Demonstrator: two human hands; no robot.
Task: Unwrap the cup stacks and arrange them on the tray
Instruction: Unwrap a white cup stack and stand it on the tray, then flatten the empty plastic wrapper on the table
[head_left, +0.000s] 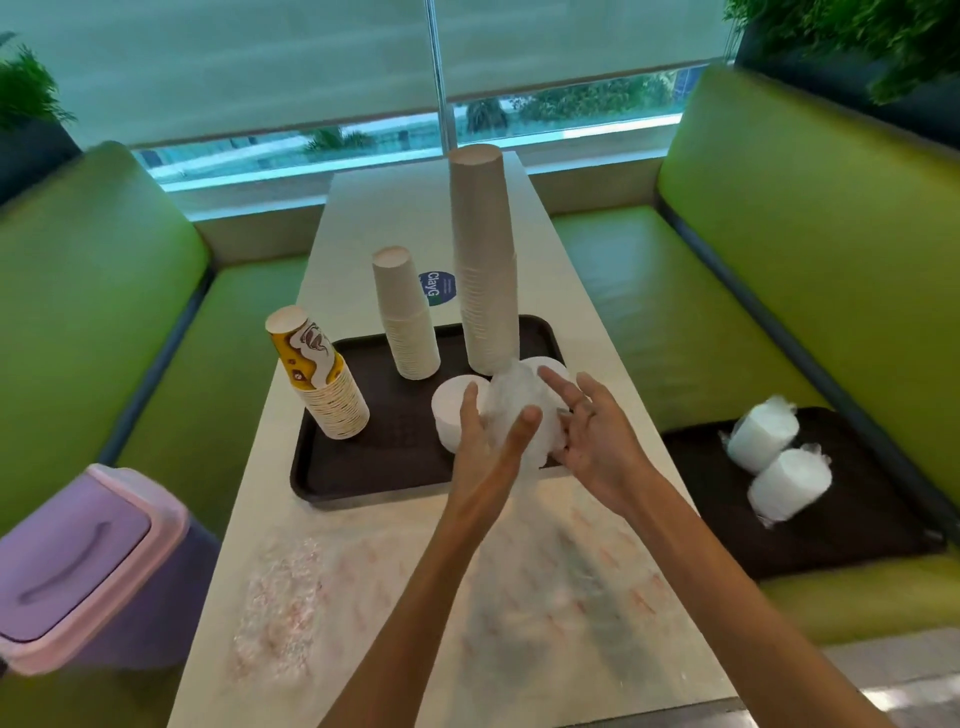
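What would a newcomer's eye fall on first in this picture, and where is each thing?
The tall white cup stack towers at the far side of the brown tray on the table. At the tray's near edge the left hand grips crumpled plastic wrap while the right hand touches it, fingers straight. Bright green benches flank the table.

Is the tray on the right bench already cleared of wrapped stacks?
No, a far wrapped stack and a near wrapped stack lie on the bench tray.

Two trays (374, 457), perhaps eight cup stacks (410, 322).
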